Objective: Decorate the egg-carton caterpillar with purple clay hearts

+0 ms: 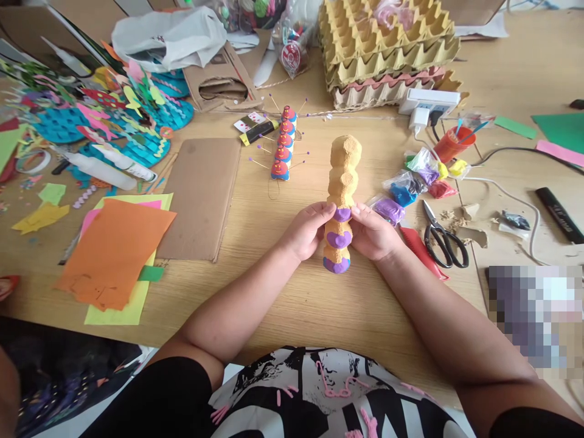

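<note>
Closest to you is your shirt [292, 380]. Ahead, your left grip [310, 231] and right grip [375, 232] close on the yellow strip [343, 181] from either side, thumbs beside one of its purple patches. You have it over the middle of the table [274, 298]; contact with the wood you cannot tell. A red figure [285, 145] stands beyond, leftward; scissors [441, 238] lie right.

Just right of centre, between left hand [310, 231] and right hand [375, 234] — an egg-carton strip [344, 158]; behind it, leftward, a caterpillar model [283, 146]; upper right, egg trays [387, 52] behind a power strip [431, 96]; mid-right, scissors [444, 242] — mid-left, paper sheets [118, 249] overlapping a cardboard panel [201, 194]
</note>
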`<control>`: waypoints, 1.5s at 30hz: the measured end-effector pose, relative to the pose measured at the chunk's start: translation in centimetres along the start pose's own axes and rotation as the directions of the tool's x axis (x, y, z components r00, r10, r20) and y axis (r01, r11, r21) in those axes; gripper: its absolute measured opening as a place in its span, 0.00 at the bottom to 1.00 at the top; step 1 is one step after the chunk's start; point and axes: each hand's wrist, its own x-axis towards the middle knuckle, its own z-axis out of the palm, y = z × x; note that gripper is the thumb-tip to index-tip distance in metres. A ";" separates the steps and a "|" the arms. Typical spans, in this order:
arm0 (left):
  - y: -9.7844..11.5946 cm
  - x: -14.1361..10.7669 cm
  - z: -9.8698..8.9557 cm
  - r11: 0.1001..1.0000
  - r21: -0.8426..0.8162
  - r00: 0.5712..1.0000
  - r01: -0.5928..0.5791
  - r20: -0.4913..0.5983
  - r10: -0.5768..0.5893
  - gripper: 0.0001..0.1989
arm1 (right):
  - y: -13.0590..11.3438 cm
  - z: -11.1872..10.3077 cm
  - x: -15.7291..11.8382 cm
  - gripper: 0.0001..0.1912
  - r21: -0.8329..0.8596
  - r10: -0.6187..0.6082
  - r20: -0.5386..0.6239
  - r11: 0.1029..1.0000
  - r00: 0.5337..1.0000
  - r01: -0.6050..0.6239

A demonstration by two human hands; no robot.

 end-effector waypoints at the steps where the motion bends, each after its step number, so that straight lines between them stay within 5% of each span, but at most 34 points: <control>1: 0.0 0.0 0.0 1.000 0.000 1.000 -0.005 0.004 0.005 0.23 | 0.0 0.1 0.0 0.23 -0.001 0.004 -0.003 1.000 1.000 -0.004; 8: 0.1 0.1 0.1 0.998 -0.064 1.000 -0.021 0.001 0.021 0.20 | -0.2 -0.9 0.9 0.29 -0.134 -0.075 -0.094 0.989 0.993 0.062; 12: 0.5 -0.2 0.6 0.993 -0.108 0.996 0.041 -0.070 -0.049 0.16 | -1.5 -1.3 0.9 0.21 -0.287 -0.368 -0.264 0.912 0.892 0.292; 15: 0.7 -0.3 0.9 0.991 -0.120 0.990 0.064 -0.120 -0.079 0.14 | -2.5 -0.7 0.1 0.12 -0.297 -0.416 -0.126 0.882 0.901 0.365; 20: 0.2 -0.2 0.9 0.995 -0.098 0.995 0.023 -0.090 -0.032 0.15 | -2.2 0.0 -0.6 0.16 -0.349 -0.375 0.053 0.861 0.925 0.369; 25: -0.2 -0.2 0.6 0.997 -0.078 0.999 0.013 -0.040 -0.016 0.15 | -2.0 -0.4 -0.4 0.20 -0.427 -0.381 0.021 0.833 0.924 0.353; 30: 0.1 -0.3 0.8 0.999 -0.045 0.994 0.014 -0.111 -0.019 0.15 | -2.4 -0.5 -0.3 0.21 -0.523 -0.436 -0.016 0.771 0.900 0.365; 45: 0.1 -0.5 1.0 0.998 0.028 0.990 -0.062 -0.122 0.065 0.15 | -2.4 0.3 -0.4 0.19 -0.506 -0.485 0.017 0.750 0.874 0.426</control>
